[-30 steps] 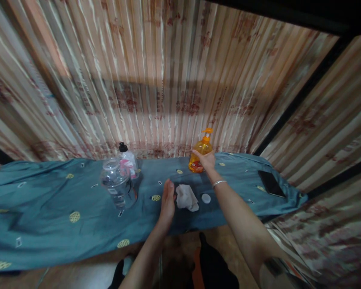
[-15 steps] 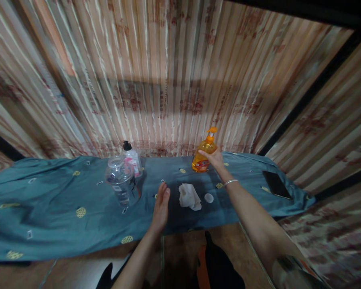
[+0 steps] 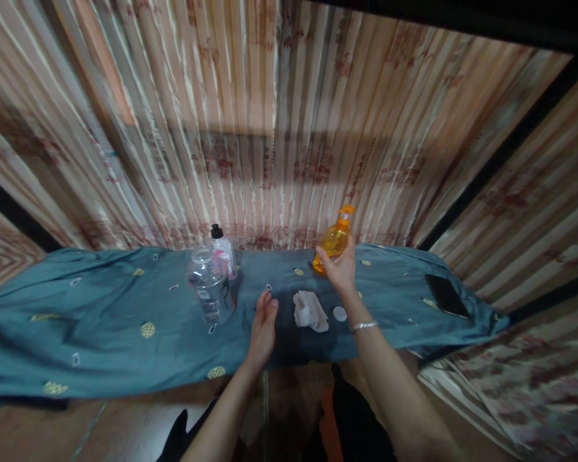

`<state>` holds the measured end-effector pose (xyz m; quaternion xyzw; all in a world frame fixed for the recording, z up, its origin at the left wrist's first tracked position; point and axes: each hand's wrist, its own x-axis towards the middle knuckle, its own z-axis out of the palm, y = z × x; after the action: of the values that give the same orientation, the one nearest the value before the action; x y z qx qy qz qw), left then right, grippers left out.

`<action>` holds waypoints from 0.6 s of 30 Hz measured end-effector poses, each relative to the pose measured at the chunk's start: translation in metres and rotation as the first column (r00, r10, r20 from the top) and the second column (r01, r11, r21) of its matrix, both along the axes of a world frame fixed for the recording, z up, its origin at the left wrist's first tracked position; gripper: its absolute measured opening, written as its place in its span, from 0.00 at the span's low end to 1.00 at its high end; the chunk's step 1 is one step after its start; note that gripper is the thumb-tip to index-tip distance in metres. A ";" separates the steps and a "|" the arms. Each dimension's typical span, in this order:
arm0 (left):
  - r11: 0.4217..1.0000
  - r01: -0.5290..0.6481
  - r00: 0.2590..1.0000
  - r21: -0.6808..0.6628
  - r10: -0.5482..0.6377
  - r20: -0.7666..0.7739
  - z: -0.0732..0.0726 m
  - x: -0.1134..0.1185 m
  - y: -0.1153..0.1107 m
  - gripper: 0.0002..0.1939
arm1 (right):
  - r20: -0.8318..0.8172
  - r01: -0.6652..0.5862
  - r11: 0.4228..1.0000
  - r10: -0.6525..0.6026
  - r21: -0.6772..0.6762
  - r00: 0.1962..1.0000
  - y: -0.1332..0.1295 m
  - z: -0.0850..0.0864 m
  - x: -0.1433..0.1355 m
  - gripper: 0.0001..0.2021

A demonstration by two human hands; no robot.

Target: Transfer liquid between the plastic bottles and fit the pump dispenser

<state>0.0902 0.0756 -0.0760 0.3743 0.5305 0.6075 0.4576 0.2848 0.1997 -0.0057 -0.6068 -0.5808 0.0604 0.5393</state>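
At the back of the cloth-covered table, my right hand (image 3: 340, 266) is wrapped round an orange pump bottle (image 3: 336, 239), thumb on its left side and fingers on its right. The bottle stands upright, its lower right part hidden by the hand. My left hand (image 3: 264, 327) is held palm inward above the front of the cloth, fingers stretched out and nothing in it. Between the hands lie a crumpled white cloth (image 3: 310, 311) and a small white round lid (image 3: 340, 313). Left of my left hand stands a clear plastic jar (image 3: 210, 290) without a lid.
A clear bottle with a black cap (image 3: 223, 250) stands behind the jar. To the right, a black phone (image 3: 447, 295) lies flat. A teal patterned cloth (image 3: 110, 292) covers the narrow table, with pleated curtains (image 3: 250, 160) behind and dark frame bars (image 3: 501, 157) at the sides.
The view has shifted slightly, so the table things appear further right. My right hand has turned a little and sits more in front of the pump bottle. My left hand stays open.
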 end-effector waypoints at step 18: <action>0.888 -0.370 0.876 0.273 0.431 -0.217 0.035 -0.098 -0.043 0.37 | 0.319 -0.036 0.962 0.125 -0.269 0.939 -0.052 -0.046 -0.074 0.28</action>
<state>-0.0082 0.0328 -0.0409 0.3843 0.5828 0.6879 0.1988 0.2107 0.1473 -0.0513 -0.6491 -0.6751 0.0545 0.3463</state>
